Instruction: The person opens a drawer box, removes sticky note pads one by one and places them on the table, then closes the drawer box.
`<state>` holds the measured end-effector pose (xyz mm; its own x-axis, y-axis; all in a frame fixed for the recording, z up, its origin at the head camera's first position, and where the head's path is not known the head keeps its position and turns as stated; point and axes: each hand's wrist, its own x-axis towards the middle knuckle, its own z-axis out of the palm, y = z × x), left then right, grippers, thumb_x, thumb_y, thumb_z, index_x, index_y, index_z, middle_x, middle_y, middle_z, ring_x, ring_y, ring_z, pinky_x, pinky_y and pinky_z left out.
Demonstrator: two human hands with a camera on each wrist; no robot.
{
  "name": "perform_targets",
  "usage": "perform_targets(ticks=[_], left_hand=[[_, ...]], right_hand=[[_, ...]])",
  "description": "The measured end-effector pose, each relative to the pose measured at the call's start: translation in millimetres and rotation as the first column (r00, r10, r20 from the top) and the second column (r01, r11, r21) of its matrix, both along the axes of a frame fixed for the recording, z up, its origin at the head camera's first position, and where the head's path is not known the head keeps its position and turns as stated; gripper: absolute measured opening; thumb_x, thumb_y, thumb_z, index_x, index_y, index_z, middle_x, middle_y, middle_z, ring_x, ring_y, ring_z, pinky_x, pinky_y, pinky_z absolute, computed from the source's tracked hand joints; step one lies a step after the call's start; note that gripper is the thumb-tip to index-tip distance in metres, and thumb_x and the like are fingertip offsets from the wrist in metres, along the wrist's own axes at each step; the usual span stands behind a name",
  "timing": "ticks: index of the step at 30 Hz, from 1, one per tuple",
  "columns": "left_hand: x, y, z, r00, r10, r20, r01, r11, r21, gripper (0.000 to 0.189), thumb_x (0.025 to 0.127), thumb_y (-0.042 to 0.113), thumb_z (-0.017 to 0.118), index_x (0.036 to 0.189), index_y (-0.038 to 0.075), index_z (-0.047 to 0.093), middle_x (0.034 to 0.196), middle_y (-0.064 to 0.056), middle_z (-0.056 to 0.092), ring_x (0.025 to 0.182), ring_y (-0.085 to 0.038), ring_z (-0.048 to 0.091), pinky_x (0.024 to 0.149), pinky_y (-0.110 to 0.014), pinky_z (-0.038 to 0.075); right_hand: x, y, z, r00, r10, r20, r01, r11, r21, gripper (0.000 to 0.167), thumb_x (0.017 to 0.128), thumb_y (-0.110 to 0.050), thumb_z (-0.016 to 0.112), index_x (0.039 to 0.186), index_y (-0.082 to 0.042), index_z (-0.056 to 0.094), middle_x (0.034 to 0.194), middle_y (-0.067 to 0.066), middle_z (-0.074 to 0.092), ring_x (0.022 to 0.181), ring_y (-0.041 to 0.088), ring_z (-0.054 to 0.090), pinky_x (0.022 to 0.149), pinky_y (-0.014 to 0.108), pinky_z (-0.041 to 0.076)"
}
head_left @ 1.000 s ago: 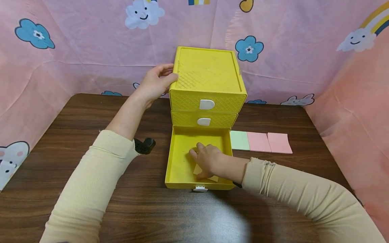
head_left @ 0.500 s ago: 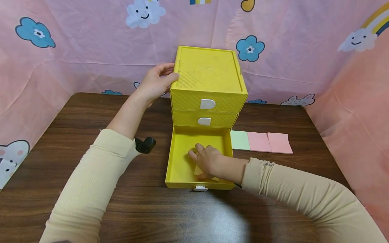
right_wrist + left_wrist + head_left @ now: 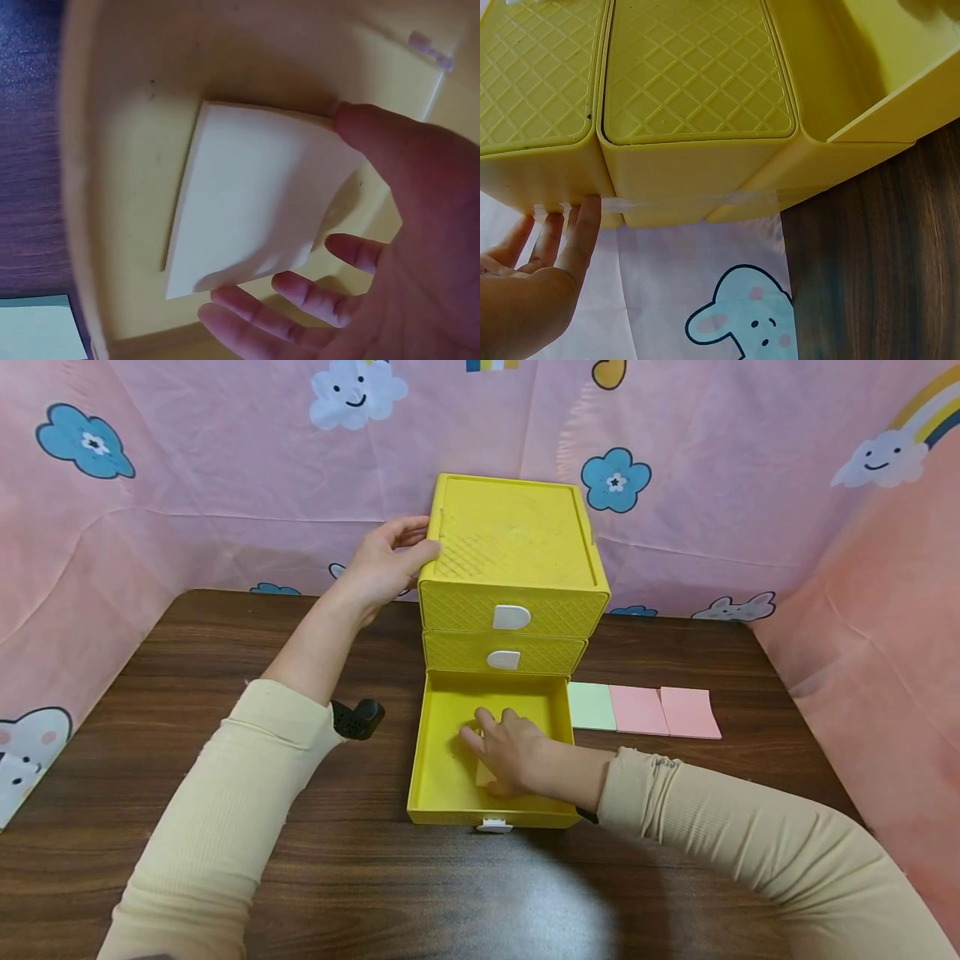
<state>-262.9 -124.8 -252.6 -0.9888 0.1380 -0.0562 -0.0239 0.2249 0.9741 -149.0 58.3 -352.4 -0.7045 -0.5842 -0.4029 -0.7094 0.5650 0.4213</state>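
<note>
A yellow three-tier drawer unit (image 3: 517, 531) stands at the back of the table, its bottom drawer (image 3: 442, 777) pulled out. My left hand (image 3: 381, 567) rests against the unit's upper left side; the left wrist view shows its fairly straight fingers (image 3: 581, 232) touching the side wall. Inside the bottom drawer, my right hand (image 3: 513, 756) holds a pale yellow sticky note pad (image 3: 255, 187) across its width. Its thumb is at one edge and its fingertips at the opposite edge. From the head view, the hand covers most of the pad.
To the right of the drawer lie a green sticky note pad (image 3: 592, 707) and two pink ones (image 3: 639, 710) in a row. The upper two drawers, with white handles (image 3: 512, 617), are closed. A patterned pink cloth (image 3: 247, 468) hangs close behind the unit.
My right hand has moved slightly toward the back left of the drawer, and the pale yellow pad has shifted with it. The left hand stays put.
</note>
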Motion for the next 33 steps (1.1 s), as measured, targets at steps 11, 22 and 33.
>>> perform_targets(ticks=[11, 22, 33], left_hand=[[-0.2, 0.0, -0.6, 1.0, 0.005, -0.005, -0.005, 1.0, 0.013, 0.053, 0.091, 0.027, 0.054, 0.141, 0.016, 0.037, 0.138, -0.006, 0.037, 0.114, -0.016, 0.049, 0.088, -0.028, 0.047], [-0.3, -0.4, -0.6, 1.0, -0.002, -0.006, 0.002, 1.0, 0.008, 0.054, 0.092, 0.027, 0.053, 0.141, 0.016, 0.036, 0.139, -0.005, 0.037, 0.115, -0.016, 0.048, 0.089, -0.029, 0.047], [-1.2, 0.4, -1.1, 1.0, -0.002, -0.006, 0.003, 1.0, 0.019, 0.053, 0.091, 0.026, 0.053, 0.141, 0.016, 0.037, 0.139, -0.005, 0.038, 0.114, -0.016, 0.048, 0.086, -0.026, 0.048]], right_hand=[[-3.7, -1.3, -2.3, 0.998, -0.048, 0.027, 0.05, 0.997, -0.062, 0.066, 0.083, -0.06, 0.053, 0.129, -0.018, 0.031, 0.115, 0.008, 0.04, 0.086, 0.022, 0.054, 0.057, 0.027, 0.051], [-3.3, 8.0, -2.4, 0.994, -0.07, 0.079, 0.075, 0.995, -0.065, 0.076, 0.08, -0.06, 0.057, 0.14, -0.025, 0.026, 0.128, 0.008, 0.036, 0.088, 0.025, 0.055, 0.057, 0.028, 0.052], [-4.8, 14.5, -3.6, 0.99, -0.062, 0.125, 0.071, 0.995, -0.065, 0.082, 0.081, -0.055, 0.061, 0.147, -0.027, 0.02, 0.14, 0.007, 0.029, 0.104, 0.028, 0.052, 0.058, 0.027, 0.053]])
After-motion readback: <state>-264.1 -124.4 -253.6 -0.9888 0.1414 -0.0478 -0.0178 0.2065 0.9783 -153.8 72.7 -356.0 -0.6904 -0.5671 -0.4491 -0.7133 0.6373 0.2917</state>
